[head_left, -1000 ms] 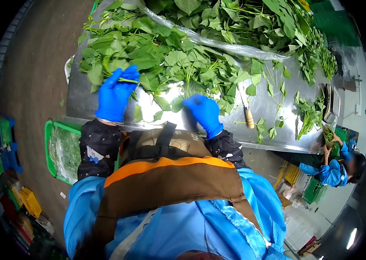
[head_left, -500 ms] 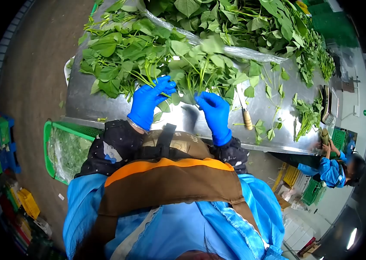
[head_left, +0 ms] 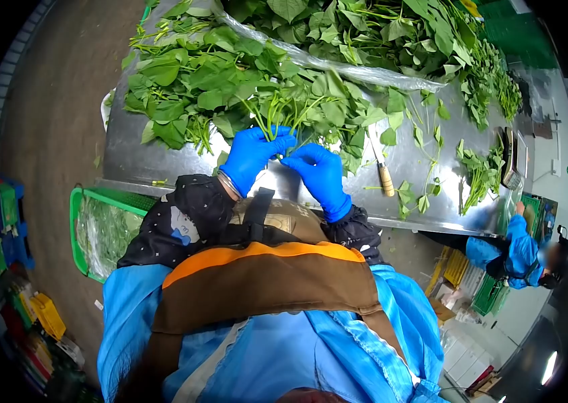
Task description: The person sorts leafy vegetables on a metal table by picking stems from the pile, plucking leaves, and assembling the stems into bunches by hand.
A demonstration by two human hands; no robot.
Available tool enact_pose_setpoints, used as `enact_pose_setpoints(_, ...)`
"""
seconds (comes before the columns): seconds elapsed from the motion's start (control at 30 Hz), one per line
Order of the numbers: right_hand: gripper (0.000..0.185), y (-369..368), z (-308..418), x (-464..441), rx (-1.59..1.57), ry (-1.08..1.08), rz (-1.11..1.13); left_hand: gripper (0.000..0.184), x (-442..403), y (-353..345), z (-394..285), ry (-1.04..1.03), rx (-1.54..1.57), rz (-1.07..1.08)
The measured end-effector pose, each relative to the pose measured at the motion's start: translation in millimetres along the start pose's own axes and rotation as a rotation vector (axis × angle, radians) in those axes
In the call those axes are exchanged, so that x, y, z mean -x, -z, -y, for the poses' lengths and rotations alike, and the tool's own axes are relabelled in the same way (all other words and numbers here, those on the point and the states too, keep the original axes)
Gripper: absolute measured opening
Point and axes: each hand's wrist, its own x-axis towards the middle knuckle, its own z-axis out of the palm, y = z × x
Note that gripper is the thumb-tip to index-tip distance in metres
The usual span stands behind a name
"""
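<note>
- Over the near side of the metal table [head_left: 432, 208], the left hand [head_left: 257, 153], in a blue glove, pinches a small bunch of green stems [head_left: 272, 121].
- The leafy tops of that bunch mix with the leaf pile [head_left: 196, 87] behind, so I cannot tell where one stops and the other starts.
- The right hand [head_left: 317, 173], also in a blue glove, is just beside the left, with its fingers bent and close together. I cannot tell if it pinches anything, because its fingertips are hard to see.
- A clear plastic sheet [head_left: 338, 69] hides part of the big leaf heap [head_left: 391, 33], and the top of the picture cuts that heap off.
- Right of the hands lies a knife with a wooden handle [head_left: 386, 181]. Shine makes its blade hard to see.
- Clear plastic covers what is inside the green basket [head_left: 75, 232], so I cannot tell what it is.
- On the brown apron [head_left: 284, 216] are pale marks like writing. A black strap [head_left: 258, 208] covers some, and I cannot read the rest.
- Far right, another person [head_left: 522, 248] is small, and what they hold is too small to tell.
</note>
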Motion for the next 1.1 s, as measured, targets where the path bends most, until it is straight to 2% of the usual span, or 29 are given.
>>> enact_pose_setpoints(0.07,0.015,-1.5,-3.4,-0.5,-0.024,0.009,0.005,0.022,-0.9,0.2,1.5,-0.015,0.028,-0.02)
enact_pose_setpoints(0.2,0.013,6.0,-12.1,-1.8,-0.4,-0.092,-0.1,0.024,-7.0,18.4,-4.5,0.012,0.082,-0.155)
enact_pose_setpoints(0.3,0.01,21.4,-33.4,5.7,-0.389,-0.283,0.055,0.025,-14.5,30.5,0.5,-0.002,0.137,-0.195)
enact_pose_setpoints(0.33,0.014,27.1,-52.6,12.3,-0.117,-0.315,0.177,0.026,-15.1,33.5,1.3,-0.011,0.166,-0.192)
enact_pose_setpoints(0.37,0.018,38.0,-42.3,18.7,0.193,-0.274,0.264,0.027,-14.4,37.0,1.3,-0.015,0.168,-0.17)
enact_pose_setpoints(0.43,0.025,51.7,-39.8,29.8,0.572,-0.204,0.272,0.028,-12.9,42.8,1.4,-0.019,0.172,-0.126)
enact_pose_setpoints(0.53,0.021,58.0,-28.1,29.9,0.551,-0.205,0.161,0.028,-11.7,39.9,6.5,0.045,0.207,-0.078)
enact_pose_setpoints(0.67,0.018,30.5,10.2,19.3,0.127,0.052,-0.11,0.023,-9.4,31.9,12.3,0.039,0.153,-0.078)
enact_pose_setpoints(0.7,0.018,20.6,17.7,16.3,0.025,0.04,-0.087,0.023,-8.3,32.4,14.0,0.034,0.108,-0.056)
enact_pose_setpoints(0.77,0.016,2.2,34.7,4.6,0.028,0.004,-0.029,0.021,-5.7,29.5,15.9,0.072,0.122,-0.027)
enact_pose_setpoints(0.87,0.016,-23.2,8.0,-10.9,-0.446,-0.209,0.021,0.019,0.9,23.7,17.5,0.121,0.141,-0.016)
enact_pose_setpoints(0.97,0.013,-13.9,13.3,-9.4,-0.432,-0.161,0.033,0.017,-4.4,38.2,30.7,0.128,0.199,-0.011)
enact_pose_setpoints(1.0,0.012,-6.2,7.9,-7.6,-0.258,-0.068,0.152,0.015,-6.1,44.5,34.8,0.061,0.314,0.04)
enact_pose_setpoints(1.1,0.005,7.2,7.0,14.8,0.31,0.024,0.388,0.016,-2.1,48.6,18.4,0.051,0.498,-0.152)
